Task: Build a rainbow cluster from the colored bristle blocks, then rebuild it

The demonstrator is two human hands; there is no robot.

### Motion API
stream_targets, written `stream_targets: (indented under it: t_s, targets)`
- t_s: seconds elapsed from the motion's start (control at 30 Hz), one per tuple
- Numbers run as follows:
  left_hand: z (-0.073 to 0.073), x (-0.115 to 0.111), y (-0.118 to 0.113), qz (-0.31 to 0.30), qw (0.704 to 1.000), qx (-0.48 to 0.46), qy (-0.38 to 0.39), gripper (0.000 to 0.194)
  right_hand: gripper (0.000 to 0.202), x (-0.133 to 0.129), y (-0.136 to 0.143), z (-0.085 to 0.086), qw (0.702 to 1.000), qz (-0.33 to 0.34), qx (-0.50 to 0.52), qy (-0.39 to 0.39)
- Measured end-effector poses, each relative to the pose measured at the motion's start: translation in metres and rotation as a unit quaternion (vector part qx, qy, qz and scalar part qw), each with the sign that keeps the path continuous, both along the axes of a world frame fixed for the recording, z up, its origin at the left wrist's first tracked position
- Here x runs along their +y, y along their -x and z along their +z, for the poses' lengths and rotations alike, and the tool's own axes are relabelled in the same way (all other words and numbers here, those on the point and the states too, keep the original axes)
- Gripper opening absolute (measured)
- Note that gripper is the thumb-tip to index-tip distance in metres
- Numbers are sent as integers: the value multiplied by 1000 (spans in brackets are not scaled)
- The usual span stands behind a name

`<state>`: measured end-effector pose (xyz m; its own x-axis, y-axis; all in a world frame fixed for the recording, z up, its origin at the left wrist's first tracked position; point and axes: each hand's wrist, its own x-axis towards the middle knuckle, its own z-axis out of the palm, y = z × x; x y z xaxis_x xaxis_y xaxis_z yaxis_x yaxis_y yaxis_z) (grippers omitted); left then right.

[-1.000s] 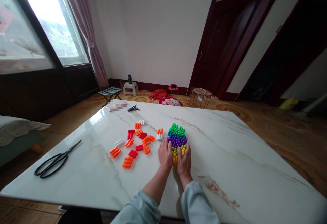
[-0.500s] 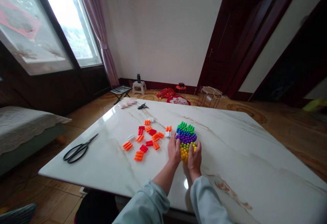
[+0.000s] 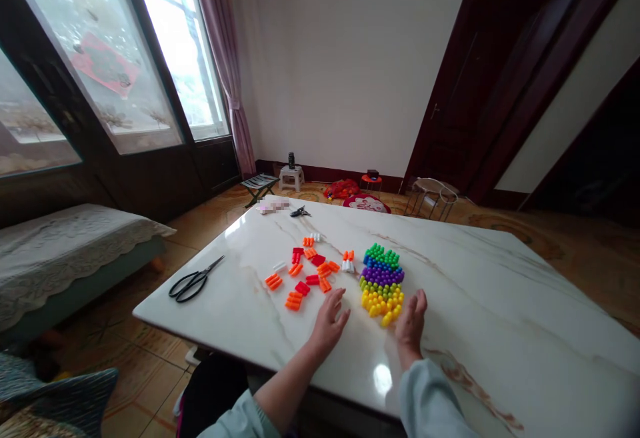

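**Bead cluster lay between two unclasped hands**

The bead cluster sat on the white desk, banded from green at the far end through blue, purple and olive to yellow at the near end. The left hand was free, its fingers spread, on the near left side with a gap between it and the beads. The right hand was also loose and gripped nothing, just beside the yellow end; whether it touched the beads could not be told. Left of the cluster, orange, red and white pieces lay scattered in small groups. Black scissors rested farther left, and pliers lay near the far edge.
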<state>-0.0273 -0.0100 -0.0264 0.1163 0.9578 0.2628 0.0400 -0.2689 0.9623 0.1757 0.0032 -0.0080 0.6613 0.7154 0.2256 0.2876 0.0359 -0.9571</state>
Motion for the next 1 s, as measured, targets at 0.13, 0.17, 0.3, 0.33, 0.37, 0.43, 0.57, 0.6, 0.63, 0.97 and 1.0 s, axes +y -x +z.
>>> stream_targets:
  t_s: [0.13, 0.17, 0.3, 0.33, 0.37, 0.43, 0.57, 0.6, 0.63, 0.97, 1.0]
  targets:
    - [9, -6, 5, 4, 999, 40, -20, 38, 75, -19, -5, 0, 999, -38, -24, -19]
    - [12, -8, 5, 6, 998, 53, -28, 37, 70, -26, -5, 0, 998, -48, -40, -24]
    - [25, -14, 4, -22, 991, 112, -66, 26, 46, -54, 1, -1, 993, -34, -111, -5]
    - [27, -15, 3, -34, 988, 126, -77, 24, 43, -59, 4, -1, 992, -10, -129, 10]
    - [28, -16, 2, -43, 986, 138, -88, 23, 43, -63, 7, -2, 989, 18, -148, 22]
    - [28, -17, 1, -46, 981, 154, -108, 22, 43, -66, 14, -4, 978, 71, -195, 32]
    - [26, -16, 0, -39, 979, 165, -115, 22, 39, -62, 20, -3, 960, 132, -247, 8]
    - [26, -16, 1, -40, 978, 169, -114, 22, 38, -60, 21, -2, 959, 140, -248, 5]
    - [27, -16, 1, -43, 977, 175, -113, 22, 37, -60, 21, -1, 958, 145, -249, 4]
    - [31, -24, -17, -54, 942, 305, -131, 31, 33, -59, 22, -4, 961, 170, -218, -7]
    - [28, -23, -21, -31, 944, 303, -126, 32, 32, -59, 20, -5, 966, 150, -210, -11]
